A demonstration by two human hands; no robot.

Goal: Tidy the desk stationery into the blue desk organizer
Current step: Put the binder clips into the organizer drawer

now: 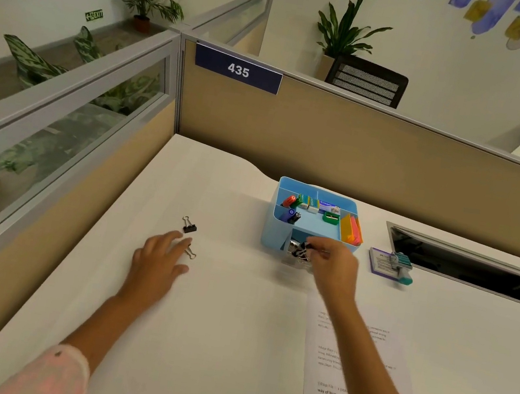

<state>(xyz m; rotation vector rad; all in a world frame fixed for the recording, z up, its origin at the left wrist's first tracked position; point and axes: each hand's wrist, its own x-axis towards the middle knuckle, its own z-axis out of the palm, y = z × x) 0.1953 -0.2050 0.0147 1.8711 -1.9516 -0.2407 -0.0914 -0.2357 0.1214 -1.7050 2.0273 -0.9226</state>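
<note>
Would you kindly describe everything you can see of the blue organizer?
The blue organizer is a light blue, plastic-looking tray with dividers, standing upright on the white desk near the partition. Its compartments hold erasers, a green sharpener, sticky notes and pens. The right hand reaches into its front compartment, where binder clips lie.

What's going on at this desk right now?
A person is tidying stationery into a light blue plastic desk organizer. Their right hand holds a black binder clip over the organizer's front compartment, where other clips already lie. Their left hand reaches for a second binder clip on the white desk; a third black clip lies just beyond. A purple stamp pad with a teal stamper and a printed sheet are still out.
</note>
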